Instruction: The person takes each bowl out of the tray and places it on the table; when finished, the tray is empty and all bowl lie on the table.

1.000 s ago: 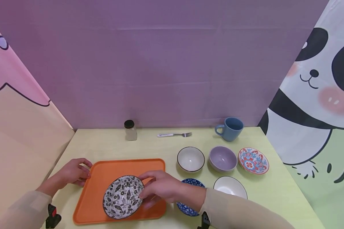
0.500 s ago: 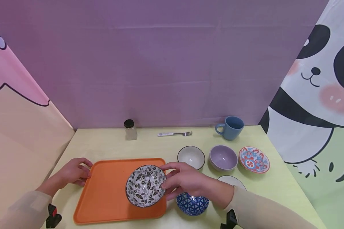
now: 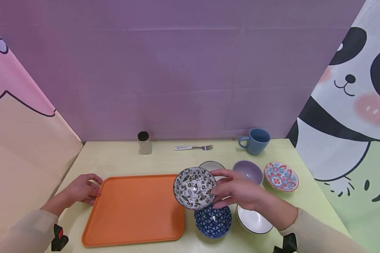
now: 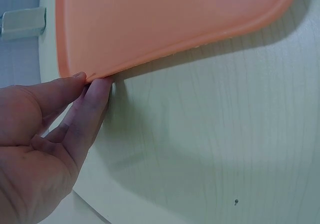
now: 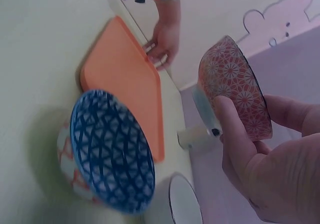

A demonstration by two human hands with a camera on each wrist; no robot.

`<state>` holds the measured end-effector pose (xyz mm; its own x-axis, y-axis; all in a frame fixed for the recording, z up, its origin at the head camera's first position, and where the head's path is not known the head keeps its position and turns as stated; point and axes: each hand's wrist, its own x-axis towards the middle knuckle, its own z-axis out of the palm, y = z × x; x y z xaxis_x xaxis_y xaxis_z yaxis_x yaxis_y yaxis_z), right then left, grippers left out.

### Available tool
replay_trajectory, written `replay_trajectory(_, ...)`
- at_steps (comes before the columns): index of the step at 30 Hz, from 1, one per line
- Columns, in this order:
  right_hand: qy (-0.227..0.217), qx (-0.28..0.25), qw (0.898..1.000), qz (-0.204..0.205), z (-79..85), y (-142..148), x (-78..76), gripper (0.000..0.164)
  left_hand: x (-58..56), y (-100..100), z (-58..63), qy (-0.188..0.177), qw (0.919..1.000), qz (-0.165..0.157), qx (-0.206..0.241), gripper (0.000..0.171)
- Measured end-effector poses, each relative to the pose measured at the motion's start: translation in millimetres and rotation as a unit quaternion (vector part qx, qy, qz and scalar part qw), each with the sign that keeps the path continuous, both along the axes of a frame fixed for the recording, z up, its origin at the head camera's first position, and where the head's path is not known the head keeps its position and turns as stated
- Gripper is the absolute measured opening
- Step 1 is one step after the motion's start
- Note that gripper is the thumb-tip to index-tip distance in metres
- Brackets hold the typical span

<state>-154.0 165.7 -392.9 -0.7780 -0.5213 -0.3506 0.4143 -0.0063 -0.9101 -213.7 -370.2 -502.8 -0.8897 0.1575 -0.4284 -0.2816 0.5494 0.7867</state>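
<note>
My right hand grips a bowl by its right side, raised above the table and tilted. Black leaves and flowers on white cover the bowl's inside; in the right wrist view the held bowl shows a red flower pattern outside. In the head view it overlaps a blue patterned bowl and a cream bowl. My left hand is at the left edge of an orange tray. Up close, the left thumb and fingers pinch the tray's rim near a corner.
A purple bowl, a white dark-rimmed bowl and a red-and-blue patterned dish stand at the right. Along the back are a black-lidded jar, a fork and a blue mug, before a purple wall cloth.
My right hand has carried the flowered bowl from over the tray rightward and away from me, off the tray's right edge. The left hand stays at the tray.
</note>
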Motion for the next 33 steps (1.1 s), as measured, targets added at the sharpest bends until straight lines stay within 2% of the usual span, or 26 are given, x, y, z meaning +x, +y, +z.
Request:
replay_trajectory(7, 0.001, 0.009, 1.000, -0.022, 6.6, 36, 3.9, 0.071, -0.5, 0, 1.7, -0.003, 1.0000, 0.002, -0.002, 0.038)
replay_trajectory(20, -0.011, 0.019, 0.997, -0.074, 6.1, 101, 18.8, 0.075, 0.6, 1, 0.7, 0.000, 1.0000, 0.001, 0.007, 0.038)
replay_trajectory(26, -0.010, 0.011, 0.996, -0.083, 1.0, 129, 28.0, 0.063, 3.1, 5, 4.0, 0.003, 1.0000, 0.001, 0.002, 0.038)
replay_trajectory(33, -0.026, 0.018, 0.994, -0.107, -5.2, 163, 37.9, 0.061, 2.6, 2, 2.6, 0.003, 1.0000, 0.009, 0.004, 0.038)
